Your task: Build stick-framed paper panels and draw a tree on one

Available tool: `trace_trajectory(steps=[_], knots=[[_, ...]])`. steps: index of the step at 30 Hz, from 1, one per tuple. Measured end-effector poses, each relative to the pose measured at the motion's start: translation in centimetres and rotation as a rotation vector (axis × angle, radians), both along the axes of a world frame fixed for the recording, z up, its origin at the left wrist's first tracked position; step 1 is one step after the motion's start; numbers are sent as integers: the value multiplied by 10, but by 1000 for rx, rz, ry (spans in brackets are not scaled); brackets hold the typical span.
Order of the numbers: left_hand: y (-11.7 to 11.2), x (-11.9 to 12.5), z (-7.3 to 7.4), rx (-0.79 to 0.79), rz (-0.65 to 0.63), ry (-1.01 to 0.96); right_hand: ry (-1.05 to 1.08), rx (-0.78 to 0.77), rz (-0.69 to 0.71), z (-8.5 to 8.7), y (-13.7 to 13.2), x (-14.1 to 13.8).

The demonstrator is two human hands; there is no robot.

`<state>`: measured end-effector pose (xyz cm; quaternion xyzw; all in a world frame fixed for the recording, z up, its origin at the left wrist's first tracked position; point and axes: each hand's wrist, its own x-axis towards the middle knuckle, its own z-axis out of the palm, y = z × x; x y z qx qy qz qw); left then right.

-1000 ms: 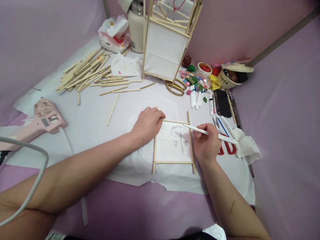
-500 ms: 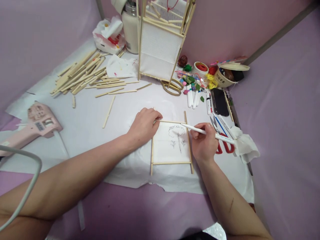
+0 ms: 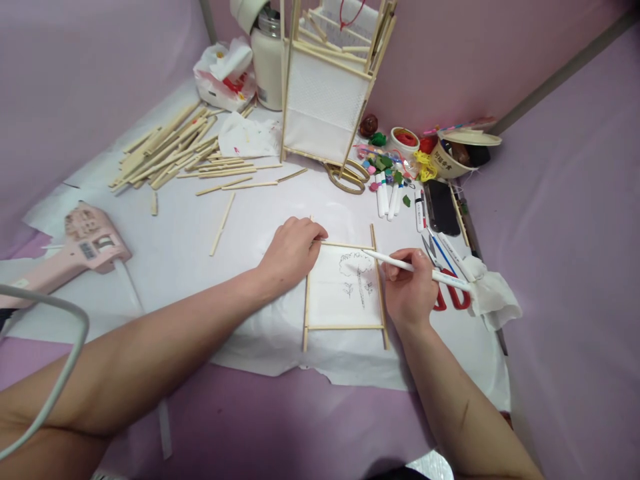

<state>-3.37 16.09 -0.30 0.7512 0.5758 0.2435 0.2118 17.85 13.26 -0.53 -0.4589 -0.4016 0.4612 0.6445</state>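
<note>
A white panel (image 3: 330, 307) in a thin wooden stick frame (image 3: 345, 327) lies on the table, bearing a dark line drawing of a tree (image 3: 356, 265) with small plants beside its trunk. My left hand (image 3: 294, 250) curls its fingers around the frame's upper left corner, hiding that corner. In my right hand (image 3: 411, 287), a slim white pen (image 3: 395, 261) is pinched between thumb and fingers. Its tip is at the top of the tree's crown, near the frame's upper stick. The right hand sits beside the frame's right stick.
A pink glue gun (image 3: 93, 243) with its pale cable lies left. Wooden sticks (image 3: 165, 150) are heaped behind it. At the back stands a stick-framed lantern (image 3: 323, 100) beside gold scissors (image 3: 350, 179). Markers (image 3: 387, 197), a phone (image 3: 443, 207), red-handled scissors (image 3: 457, 293) and crumpled tissue (image 3: 493, 293) lie right.
The whole view has shifted slightly to the right. Both hands keep their grips, and the pen tip has moved slightly along the top of the tree's crown.
</note>
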Motion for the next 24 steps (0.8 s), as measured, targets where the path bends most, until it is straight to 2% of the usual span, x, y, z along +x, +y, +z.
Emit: trace_trajectory(steps=[24], knots=[[0,0,3,-13,8,10,-3,-17,23,2,-1,-1]])
